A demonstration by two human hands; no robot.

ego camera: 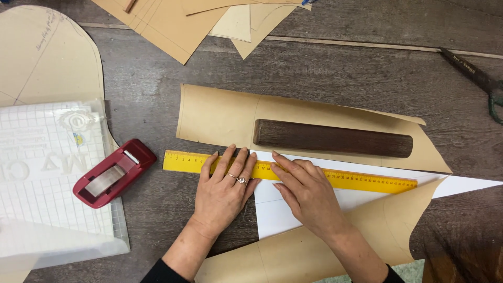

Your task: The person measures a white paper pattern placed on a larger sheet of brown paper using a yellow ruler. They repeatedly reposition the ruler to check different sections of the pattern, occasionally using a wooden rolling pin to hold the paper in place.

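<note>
Tan pattern paper (293,257) lies nearest the viewer, its folded edge crossing a white sheet (277,209) spread on the dark wooden table (146,105). Just above, the left hand (222,194) and right hand (306,191) rest palm down, side by side, on a yellow ruler (346,179) that runs left to right across the white sheet's upper edge. The left hand's fingers are spread slightly apart and flat, tips over the ruler's far edge; a ring shows on one finger. The right hand's fingers lie close together, extended along the ruler at a slant; neither hand grips anything. Both wrists are straight and low, the forearms entering from the bottom of the view. Judged from this pose, good practice is even downward pressure at two separated points, so the ruler cannot pivot, with fingertips kept clear of the working edge. Beyond the ruler a dark wooden block (332,138) weighs down a second tan sheet (220,115). To the left sits a red tape dispenser (112,173) beside a gridded transparent sheet (47,173). Farther off lie cut card pieces (173,21) and, at far right, scissors (479,78).
</note>
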